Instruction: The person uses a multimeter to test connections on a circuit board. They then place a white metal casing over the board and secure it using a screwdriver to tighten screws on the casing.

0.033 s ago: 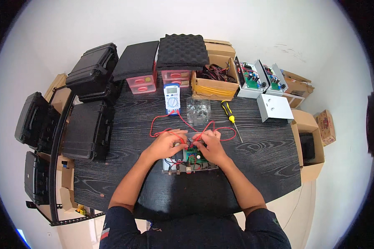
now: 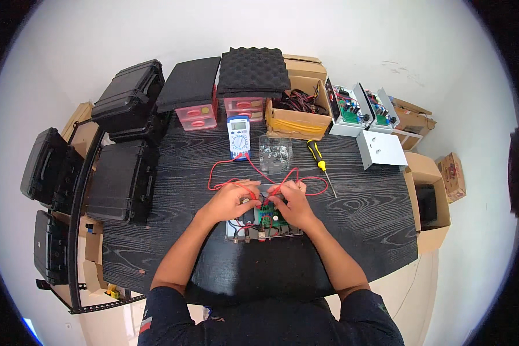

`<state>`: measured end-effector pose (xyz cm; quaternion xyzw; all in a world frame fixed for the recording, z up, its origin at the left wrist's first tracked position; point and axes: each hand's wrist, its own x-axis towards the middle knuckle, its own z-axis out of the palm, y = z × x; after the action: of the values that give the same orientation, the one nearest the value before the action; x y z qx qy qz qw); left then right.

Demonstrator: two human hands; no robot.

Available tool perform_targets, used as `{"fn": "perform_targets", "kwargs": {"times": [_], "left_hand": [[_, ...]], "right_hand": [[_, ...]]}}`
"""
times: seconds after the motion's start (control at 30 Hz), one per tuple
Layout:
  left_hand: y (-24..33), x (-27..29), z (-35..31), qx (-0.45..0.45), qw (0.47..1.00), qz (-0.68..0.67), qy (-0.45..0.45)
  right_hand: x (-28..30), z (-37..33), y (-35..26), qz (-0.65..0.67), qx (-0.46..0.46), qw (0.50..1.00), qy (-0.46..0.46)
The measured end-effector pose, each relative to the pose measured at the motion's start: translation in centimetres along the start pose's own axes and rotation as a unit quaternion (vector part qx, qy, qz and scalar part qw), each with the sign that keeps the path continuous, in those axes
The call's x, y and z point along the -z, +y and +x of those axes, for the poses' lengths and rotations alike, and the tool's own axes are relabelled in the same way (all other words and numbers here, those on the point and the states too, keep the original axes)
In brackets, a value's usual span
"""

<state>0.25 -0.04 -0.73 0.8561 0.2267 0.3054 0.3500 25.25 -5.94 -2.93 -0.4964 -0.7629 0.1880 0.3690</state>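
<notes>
My left hand (image 2: 234, 202) is closed round a red test probe (image 2: 254, 196), its fingers pinched over the back of an open metal chassis (image 2: 232, 229). Opposite it, my right hand (image 2: 294, 205) pinches a second red probe (image 2: 275, 191). Both probes point down at a green circuit board (image 2: 280, 224) inside the chassis; whether the tips touch it I cannot tell. Red and black wires run along the chassis's near side to its connectors. Red leads (image 2: 212, 168) loop back to a blue and white multimeter (image 2: 240, 137), which lies behind my hands.
A clear tray (image 2: 275, 154) of small hardware and a yellow-black screwdriver (image 2: 316, 155) lie beyond my hands. Behind them stand pink drawer units (image 2: 197, 117) and a cardboard box (image 2: 301, 122) of cables. Black hard cases (image 2: 121, 180) stand left; opened electronics housings (image 2: 352, 109) and a white cover (image 2: 380, 151) right.
</notes>
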Motion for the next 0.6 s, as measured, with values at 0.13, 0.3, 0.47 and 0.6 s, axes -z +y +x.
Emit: {"fn": "perform_targets", "kwargs": {"times": [0.13,0.3,0.47,0.6], "left_hand": [[0.06,0.09,0.10,-0.005,1.000,0.000,0.001],[0.37,-0.10,0.11,-0.010,0.999,0.037,-0.002],[0.20,-0.25,-0.04,-0.009,0.999,0.046,0.001],[0.67,0.01,0.06,-0.011,0.999,0.038,-0.007]], "right_hand": [[0.40,0.12,-0.02,0.008,-0.013,1.000,-0.004],[0.30,0.09,0.03,-0.016,0.004,1.000,-0.011],[0.12,-0.03,0.15,-0.016,0.015,1.000,0.004],[0.14,-0.05,0.19,-0.012,0.012,1.000,0.005]]}}
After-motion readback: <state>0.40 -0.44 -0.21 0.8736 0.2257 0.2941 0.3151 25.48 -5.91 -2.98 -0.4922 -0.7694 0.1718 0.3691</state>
